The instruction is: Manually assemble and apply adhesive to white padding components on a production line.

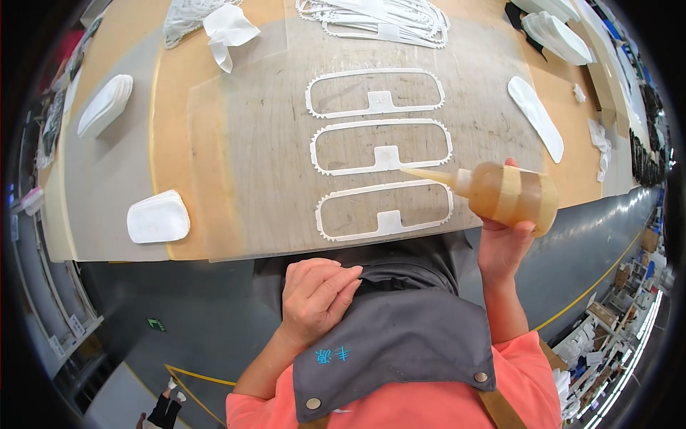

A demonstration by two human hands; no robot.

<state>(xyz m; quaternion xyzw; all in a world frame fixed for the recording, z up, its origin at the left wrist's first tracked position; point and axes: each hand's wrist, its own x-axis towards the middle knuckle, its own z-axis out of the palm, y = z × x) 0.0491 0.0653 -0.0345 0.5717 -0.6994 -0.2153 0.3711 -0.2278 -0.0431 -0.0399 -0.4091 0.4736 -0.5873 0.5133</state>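
Note:
My right hand is wrapped around a squeeze bottle of amber liquid, banded with tan tape and lying nearly level. Its long tapered nozzle points left, the tip at the square tab of the middle white frame. This frame is a thin rounded loop with toothed ends. A similar white frame lies nearer me, partly below the nozzle, and another white frame lies farther off. My left hand is closed at the table's front edge, over the grey apron, with nothing seen between its fingers.
At the far edge sits a pile of more white frames. White pad stacks stand on the left, with a crumpled white sheet behind. One long white pad lies right, near another pad stack.

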